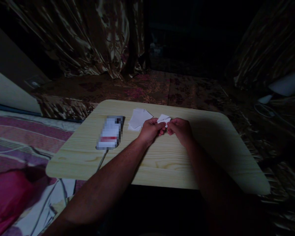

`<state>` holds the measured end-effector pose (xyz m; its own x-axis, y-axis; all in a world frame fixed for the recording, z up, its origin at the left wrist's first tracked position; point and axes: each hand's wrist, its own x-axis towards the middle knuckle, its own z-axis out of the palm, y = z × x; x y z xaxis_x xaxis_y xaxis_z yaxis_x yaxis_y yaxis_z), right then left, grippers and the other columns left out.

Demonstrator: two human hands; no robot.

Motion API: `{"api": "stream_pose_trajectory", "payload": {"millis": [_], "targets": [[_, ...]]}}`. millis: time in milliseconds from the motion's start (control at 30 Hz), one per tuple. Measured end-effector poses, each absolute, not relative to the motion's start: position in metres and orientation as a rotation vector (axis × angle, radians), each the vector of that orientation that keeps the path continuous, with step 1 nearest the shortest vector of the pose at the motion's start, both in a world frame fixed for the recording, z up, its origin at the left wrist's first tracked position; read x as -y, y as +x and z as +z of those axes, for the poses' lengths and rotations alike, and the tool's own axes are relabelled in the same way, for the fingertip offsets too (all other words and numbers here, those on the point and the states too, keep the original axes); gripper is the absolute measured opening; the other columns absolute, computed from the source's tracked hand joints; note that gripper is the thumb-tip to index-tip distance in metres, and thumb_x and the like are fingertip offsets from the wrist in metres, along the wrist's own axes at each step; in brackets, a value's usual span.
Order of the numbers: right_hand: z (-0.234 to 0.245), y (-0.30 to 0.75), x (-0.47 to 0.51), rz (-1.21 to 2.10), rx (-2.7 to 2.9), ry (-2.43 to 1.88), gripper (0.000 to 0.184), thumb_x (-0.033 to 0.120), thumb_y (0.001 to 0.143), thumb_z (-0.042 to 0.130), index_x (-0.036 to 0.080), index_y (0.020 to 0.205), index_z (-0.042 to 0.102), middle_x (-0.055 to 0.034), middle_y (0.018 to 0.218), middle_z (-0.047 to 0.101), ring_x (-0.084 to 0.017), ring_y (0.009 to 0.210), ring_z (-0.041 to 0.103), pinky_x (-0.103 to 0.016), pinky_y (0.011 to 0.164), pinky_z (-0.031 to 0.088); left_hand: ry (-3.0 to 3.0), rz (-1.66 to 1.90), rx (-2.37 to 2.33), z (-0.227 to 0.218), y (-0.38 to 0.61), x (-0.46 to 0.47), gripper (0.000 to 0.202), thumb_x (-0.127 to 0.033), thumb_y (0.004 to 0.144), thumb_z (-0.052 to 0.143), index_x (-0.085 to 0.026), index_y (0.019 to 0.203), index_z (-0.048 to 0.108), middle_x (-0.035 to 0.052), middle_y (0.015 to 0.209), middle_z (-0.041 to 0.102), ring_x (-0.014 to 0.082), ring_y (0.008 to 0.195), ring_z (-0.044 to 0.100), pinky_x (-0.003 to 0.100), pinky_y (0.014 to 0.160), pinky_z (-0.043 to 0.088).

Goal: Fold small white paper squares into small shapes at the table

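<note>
On my feed, the small white, apparently folded piece of paper [164,118] is held over the pale wood-grain tabletop [164,160]. An uneven pull could tear it, I judge, or a slipping pinch crease it askew. The left hand [149,131] is closed, pinching its left side; the right hand [180,129], curled likewise, grips its right edge. Loose white paper sheets [139,118] lie just beside the left hand.

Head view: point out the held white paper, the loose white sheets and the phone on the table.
Held white paper [164,119]: head view, middle of its exposed face.
Loose white sheets [139,118]: head view, middle of the top sheet.
Phone [110,131]: head view, middle of its pixelated upper face.
</note>
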<state>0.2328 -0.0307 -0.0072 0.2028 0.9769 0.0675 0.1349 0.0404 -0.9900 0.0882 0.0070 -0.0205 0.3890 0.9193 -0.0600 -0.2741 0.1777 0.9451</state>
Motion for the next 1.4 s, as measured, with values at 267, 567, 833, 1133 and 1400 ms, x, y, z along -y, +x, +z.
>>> {"api": "stream_pose_trajectory", "payload": {"millis": [267,567,833,1133,1400], "targets": [[-0.007,0.234,0.03,0.98,1.191,-1.314,0.017,0.032,0.069,0.069,0.016,0.071,0.062,0.0002,0.055,0.065,-0.012,0.047,0.058,-0.023,0.048,0.049,1.075,0.97,-0.789,-0.021,0.09,-0.007,0.023,-0.029,0.068,0.074,-0.011,0.078,0.063,0.0009,0.061,0.062,0.0061,0.045,0.051,0.019,0.041,0.036],[-0.011,0.236,0.03,1.015,1.185,-1.251,0.018,0.032,0.069,0.07,0.017,0.072,0.062,0.0001,0.056,0.065,-0.012,0.048,0.058,-0.023,0.047,0.048,1.087,0.955,-0.758,-0.024,0.089,-0.008,0.021,-0.029,0.071,0.072,-0.011,0.077,0.063,0.0002,0.061,0.061,0.0055,0.045,0.05,0.019,0.041,0.035],[-0.013,0.237,0.028,1.051,1.147,-1.248,0.019,0.032,0.068,0.071,0.016,0.073,0.063,0.0003,0.056,0.065,-0.012,0.048,0.057,-0.023,0.047,0.047,1.068,0.914,-0.73,-0.02,0.088,-0.005,0.023,-0.028,0.067,0.075,-0.011,0.077,0.063,0.0011,0.063,0.063,0.0051,0.045,0.051,0.019,0.044,0.038],[-0.003,0.236,0.035,1.027,1.177,-1.29,0.02,0.034,0.067,0.07,0.016,0.07,0.062,0.0001,0.054,0.063,-0.012,0.048,0.055,-0.025,0.049,0.044,1.073,0.887,-0.721,-0.019,0.084,-0.004,0.028,-0.03,0.064,0.078,-0.011,0.077,0.062,0.0029,0.065,0.065,0.007,0.048,0.055,0.019,0.045,0.04],[-0.007,0.238,0.034,1.042,1.207,-1.234,0.02,0.033,0.069,0.07,0.016,0.068,0.06,0.001,0.053,0.062,-0.011,0.048,0.053,-0.023,0.048,0.041,1.096,0.875,-0.704,-0.02,0.086,-0.004,0.019,-0.027,0.07,0.071,-0.011,0.077,0.061,0.0006,0.063,0.062,0.0054,0.046,0.052,0.019,0.044,0.037]]}}
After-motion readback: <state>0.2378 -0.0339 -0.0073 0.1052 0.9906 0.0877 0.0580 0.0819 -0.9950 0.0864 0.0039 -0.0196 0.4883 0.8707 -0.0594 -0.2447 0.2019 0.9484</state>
